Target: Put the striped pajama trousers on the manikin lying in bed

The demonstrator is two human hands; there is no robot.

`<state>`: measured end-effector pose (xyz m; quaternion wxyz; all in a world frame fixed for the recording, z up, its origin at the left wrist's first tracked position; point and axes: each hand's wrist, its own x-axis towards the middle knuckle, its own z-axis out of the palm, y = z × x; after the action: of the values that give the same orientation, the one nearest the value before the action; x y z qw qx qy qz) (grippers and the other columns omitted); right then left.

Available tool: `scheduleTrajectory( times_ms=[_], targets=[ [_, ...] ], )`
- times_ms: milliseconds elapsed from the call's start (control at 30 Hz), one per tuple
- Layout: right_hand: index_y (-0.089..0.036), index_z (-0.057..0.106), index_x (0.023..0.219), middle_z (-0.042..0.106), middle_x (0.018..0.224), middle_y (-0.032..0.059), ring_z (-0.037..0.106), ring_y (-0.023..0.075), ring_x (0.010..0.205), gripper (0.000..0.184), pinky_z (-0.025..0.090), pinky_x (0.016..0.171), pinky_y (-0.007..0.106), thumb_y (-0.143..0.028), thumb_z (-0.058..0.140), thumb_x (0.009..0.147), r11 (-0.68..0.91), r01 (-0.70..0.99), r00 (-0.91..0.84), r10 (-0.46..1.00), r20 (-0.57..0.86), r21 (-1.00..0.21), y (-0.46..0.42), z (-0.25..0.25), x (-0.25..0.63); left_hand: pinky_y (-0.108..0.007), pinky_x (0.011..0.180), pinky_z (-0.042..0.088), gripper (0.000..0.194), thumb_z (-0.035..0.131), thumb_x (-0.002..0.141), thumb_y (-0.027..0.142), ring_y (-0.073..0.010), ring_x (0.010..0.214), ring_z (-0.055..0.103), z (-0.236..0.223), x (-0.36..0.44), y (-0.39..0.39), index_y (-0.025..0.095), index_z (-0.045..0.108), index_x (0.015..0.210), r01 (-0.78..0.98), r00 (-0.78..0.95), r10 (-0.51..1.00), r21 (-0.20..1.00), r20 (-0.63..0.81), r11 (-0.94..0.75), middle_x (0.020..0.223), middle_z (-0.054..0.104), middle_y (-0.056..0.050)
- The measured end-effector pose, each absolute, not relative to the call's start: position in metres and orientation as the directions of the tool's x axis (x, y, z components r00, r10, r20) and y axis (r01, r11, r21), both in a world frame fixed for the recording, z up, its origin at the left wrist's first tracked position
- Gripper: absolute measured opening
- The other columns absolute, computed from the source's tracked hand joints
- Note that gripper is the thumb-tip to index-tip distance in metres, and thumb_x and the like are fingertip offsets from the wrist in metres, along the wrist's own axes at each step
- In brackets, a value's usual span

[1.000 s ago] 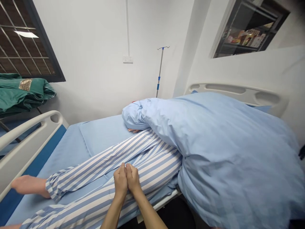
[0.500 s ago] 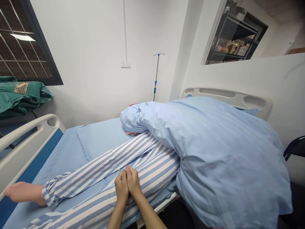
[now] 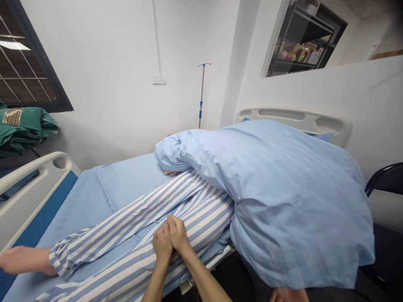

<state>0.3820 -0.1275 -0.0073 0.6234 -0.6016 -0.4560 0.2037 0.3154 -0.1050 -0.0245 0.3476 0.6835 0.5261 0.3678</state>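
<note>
A person lies on a hospital bed in blue-and-white striped trousers, the upper body hidden under a light blue duvet. My left hand and my right hand sit side by side on the nearer striped leg, thumbs touching. The fingers of both curl down round the leg. A bare foot sticks out of the trouser cuff at the far left. The lying person's fingers peek out from under the duvet's edge.
The bed has a blue sheet, a white footboard at the left and a white headboard at the right. A drip stand rises behind the bed. Green cloth lies at the left, a black chair at the right.
My view has swung a little to the right. My two hands stay together on the striped leg, with the fingers now curled tighter over it.
</note>
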Motion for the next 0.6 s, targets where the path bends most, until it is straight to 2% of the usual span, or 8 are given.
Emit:
scheduleTrajectory(
  times_ms=[67, 133, 267, 367, 467, 600],
  targets=[
    [-0.019, 0.034, 0.056, 0.036, 0.051, -0.0042, 0.034, 0.0099, 0.051, 0.039, 0.027, 0.051, 0.023, -0.039, 0.033, 0.09, 0.204, 0.237, 0.527, 0.794, 0.302, -0.95, -0.127, -0.014, 0.385, -0.028, 0.058, 0.037, 0.047, 0.03, 0.085, 0.043, -0.019, 0.061, 0.056, -0.019, 0.319, -0.106, 0.019, 0.057, 0.056, 0.48, 0.194, 0.976, 0.859, 0.094, -0.178, 0.063, 0.064, -0.008],
    [-0.019, 0.034, 0.056, 0.037, 0.052, -0.0039, 0.034, 0.0101, 0.051, 0.039, 0.028, 0.051, 0.023, -0.04, 0.034, 0.089, 0.211, 0.209, 0.542, 0.788, 0.293, -0.955, -0.126, -0.018, 0.387, -0.027, 0.056, 0.035, 0.048, 0.031, 0.084, 0.046, -0.0172, 0.057, 0.052, -0.011, 0.321, -0.107, 0.019, 0.054, 0.052, 0.425, 0.226, 0.969, 0.885, 0.096, -0.187, 0.057, 0.061, -0.006],
    [-0.02, 0.035, 0.057, 0.039, 0.054, -0.0025, 0.036, 0.0111, 0.053, 0.038, 0.031, 0.053, 0.024, -0.042, 0.033, 0.088, 0.237, 0.127, 0.58, 0.77, 0.266, -0.963, -0.124, -0.018, 0.389, -0.025, 0.052, 0.032, 0.043, 0.04, 0.081, 0.045, -0.0119, 0.049, 0.041, 0.01, 0.329, -0.108, 0.019, 0.043, 0.047, 0.216, 0.277, 0.939, 0.939, 0.203, -0.267, 0.047, 0.047, 0.0],
    [-0.02, 0.036, 0.057, 0.041, 0.055, -0.0014, 0.037, 0.012, 0.055, 0.04, 0.033, 0.055, 0.025, -0.044, 0.03, 0.088, 0.242, 0.052, 0.615, 0.757, 0.222, -0.969, -0.123, -0.019, 0.391, -0.024, 0.048, 0.03, 0.042, 0.044, 0.08, 0.04, -0.0087, 0.044, 0.031, 0.023, 0.341, -0.108, 0.02, 0.031, 0.045, 0.029, 0.276, 0.941, 0.977, 0.194, -0.21, 0.042, 0.033, 0.004],
    [-0.02, 0.036, 0.057, 0.041, 0.055, -0.0014, 0.037, 0.0121, 0.055, 0.04, 0.034, 0.055, 0.025, -0.045, 0.031, 0.087, 0.239, 0.018, 0.633, 0.749, 0.196, -0.971, -0.122, -0.021, 0.394, -0.023, 0.046, 0.029, 0.043, 0.045, 0.079, 0.04, -0.0077, 0.043, 0.028, 0.024, 0.352, -0.108, 0.021, 0.026, 0.046, -0.064, 0.222, 0.962, 0.987, 0.157, -0.146, 0.042, 0.027, 0.006],
    [-0.021, 0.034, 0.055, 0.037, 0.052, -0.0029, 0.035, 0.0113, 0.052, 0.04, 0.032, 0.053, 0.025, -0.045, 0.034, 0.087, 0.245, 0.036, 0.621, 0.754, 0.214, -0.969, -0.122, -0.024, 0.395, -0.023, 0.046, 0.031, 0.044, 0.04, 0.081, 0.045, -0.0084, 0.043, 0.029, 0.005, 0.353, -0.109, 0.022, 0.025, 0.046, -0.063, 0.057, 0.996, 0.995, 0.075, -0.071, 0.042, 0.027, 0.006]
  ],
)
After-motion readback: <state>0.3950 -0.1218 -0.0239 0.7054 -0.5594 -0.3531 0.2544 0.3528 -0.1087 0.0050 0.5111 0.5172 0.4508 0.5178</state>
